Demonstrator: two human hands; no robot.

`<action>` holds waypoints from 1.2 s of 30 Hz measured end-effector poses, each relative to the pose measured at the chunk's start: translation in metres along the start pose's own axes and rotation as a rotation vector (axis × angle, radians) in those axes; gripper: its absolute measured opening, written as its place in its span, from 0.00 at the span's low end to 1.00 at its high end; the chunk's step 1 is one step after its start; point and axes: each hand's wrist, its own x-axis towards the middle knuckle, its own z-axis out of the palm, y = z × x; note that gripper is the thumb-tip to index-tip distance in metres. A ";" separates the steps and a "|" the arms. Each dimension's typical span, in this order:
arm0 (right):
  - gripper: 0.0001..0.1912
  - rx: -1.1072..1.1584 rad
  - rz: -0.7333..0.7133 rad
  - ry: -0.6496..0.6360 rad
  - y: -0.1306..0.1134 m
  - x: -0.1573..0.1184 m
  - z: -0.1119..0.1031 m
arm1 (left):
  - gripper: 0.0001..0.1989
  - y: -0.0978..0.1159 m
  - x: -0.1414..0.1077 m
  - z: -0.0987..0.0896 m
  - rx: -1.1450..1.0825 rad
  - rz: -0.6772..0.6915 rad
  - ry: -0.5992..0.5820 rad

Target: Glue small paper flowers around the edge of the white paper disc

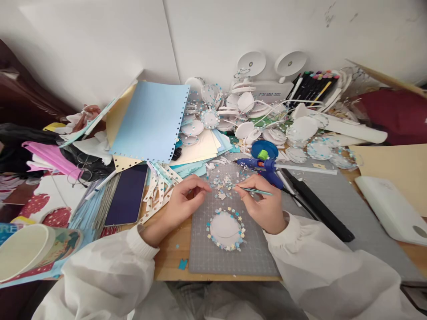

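Mat [260,262]: disc [226,229] near front edge | right hand [265,206]: pinching tweezers [256,191] | left hand [185,203]: grip unclear

Dark phone [126,195] and a pale cup [62,247]

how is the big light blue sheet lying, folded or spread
Spread: the light blue sheet shows one broad, uncreased face, with small holes along its right and bottom edges.

L sleeve [110,271] & R sleeve [333,266]: off-wht fabric, loose cut, w/ soft folds. L cuff [143,242] & R cuff [283,235]: same colour, gathered at wrist. Lap garment [220,300]: I see pale & dk. grey areas, detail unclear. L hand [187,202] & R hand [265,206]: bare.
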 end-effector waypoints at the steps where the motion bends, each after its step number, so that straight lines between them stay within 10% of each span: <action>1: 0.06 -0.015 0.010 -0.025 0.001 0.000 0.000 | 0.07 0.000 0.000 0.000 -0.004 0.000 0.000; 36: 0.07 0.190 -0.131 -0.041 -0.019 -0.001 0.000 | 0.06 0.004 0.000 0.005 0.005 0.038 -0.144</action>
